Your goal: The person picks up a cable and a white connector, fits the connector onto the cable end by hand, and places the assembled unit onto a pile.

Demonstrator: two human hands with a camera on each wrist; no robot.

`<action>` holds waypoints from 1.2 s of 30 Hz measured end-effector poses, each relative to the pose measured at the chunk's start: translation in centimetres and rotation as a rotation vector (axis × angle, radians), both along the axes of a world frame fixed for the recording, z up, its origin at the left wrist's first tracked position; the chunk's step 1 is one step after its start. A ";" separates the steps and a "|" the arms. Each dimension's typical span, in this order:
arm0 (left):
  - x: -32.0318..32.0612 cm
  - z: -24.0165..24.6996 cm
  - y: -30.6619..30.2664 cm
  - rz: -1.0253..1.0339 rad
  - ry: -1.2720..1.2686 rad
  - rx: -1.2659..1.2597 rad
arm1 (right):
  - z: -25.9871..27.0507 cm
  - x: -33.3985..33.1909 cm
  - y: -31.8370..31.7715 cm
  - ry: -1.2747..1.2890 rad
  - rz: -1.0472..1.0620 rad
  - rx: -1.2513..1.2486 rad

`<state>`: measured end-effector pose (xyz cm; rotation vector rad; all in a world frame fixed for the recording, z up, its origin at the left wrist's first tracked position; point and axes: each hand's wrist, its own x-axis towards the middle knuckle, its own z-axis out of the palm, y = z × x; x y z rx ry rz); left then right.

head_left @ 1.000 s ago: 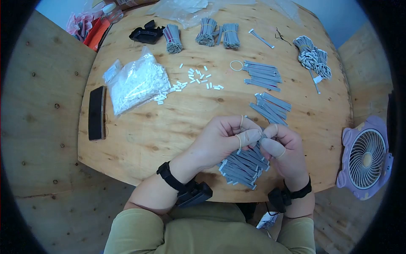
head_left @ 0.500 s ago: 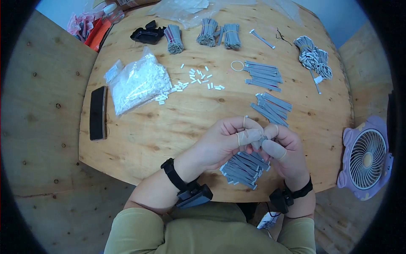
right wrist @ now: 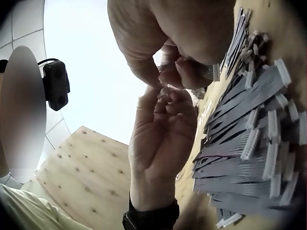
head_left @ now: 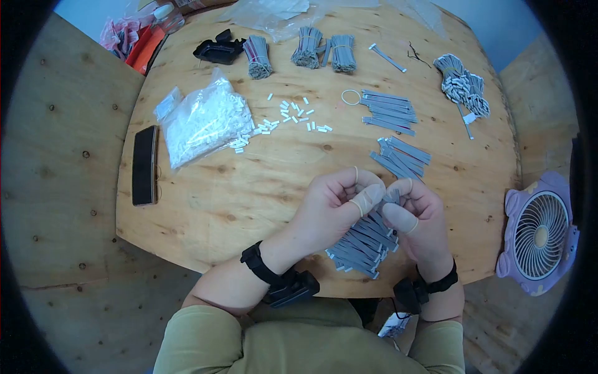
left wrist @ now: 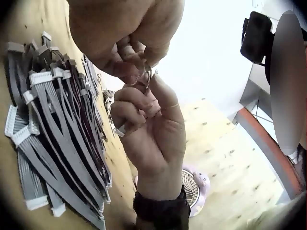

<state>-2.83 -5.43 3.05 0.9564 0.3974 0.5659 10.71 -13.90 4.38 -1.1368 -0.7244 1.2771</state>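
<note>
Both hands meet over a pile of grey ribbon cables (head_left: 361, 243) with white end connectors. My right hand (head_left: 418, 209) pinches one ribbon cable (head_left: 392, 196) between thumb and fingers; in the right wrist view its white connector (right wrist: 216, 73) sticks out past the fingers. My left hand (head_left: 339, 202) has its thumb and fingers curled together at the same cable's other end, its fingertips close against the right hand's. The left fingertips mostly hide that end. Pale finger cots (head_left: 370, 198) cover some fingertips on both hands.
More ribbon cables (head_left: 389, 111) lie beyond the hands, with tied bundles (head_left: 306, 47) at the back. A clear bag of white pieces (head_left: 202, 124) stands left, loose white pieces (head_left: 293, 112) beside it. A phone (head_left: 144, 165) lies at the left edge; a purple fan (head_left: 541, 235) stands right.
The left thumb and fingers have drawn back slightly from the right hand, and more of the grey cable shows between the right thumb and forefinger. The pile and other things stay put.
</note>
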 end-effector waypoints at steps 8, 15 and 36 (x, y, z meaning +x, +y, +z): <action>0.0 0.4 0.1 -0.026 0.034 0.002 | -0.5 0.6 -0.1 0.003 0.002 -0.060; -0.1 0.1 0.5 -0.056 0.070 -0.031 | -0.8 0.8 -0.2 0.010 -0.025 -0.040; -0.7 -0.3 1.4 -0.247 -0.048 -0.437 | -0.1 1.5 -0.4 0.059 0.102 -0.032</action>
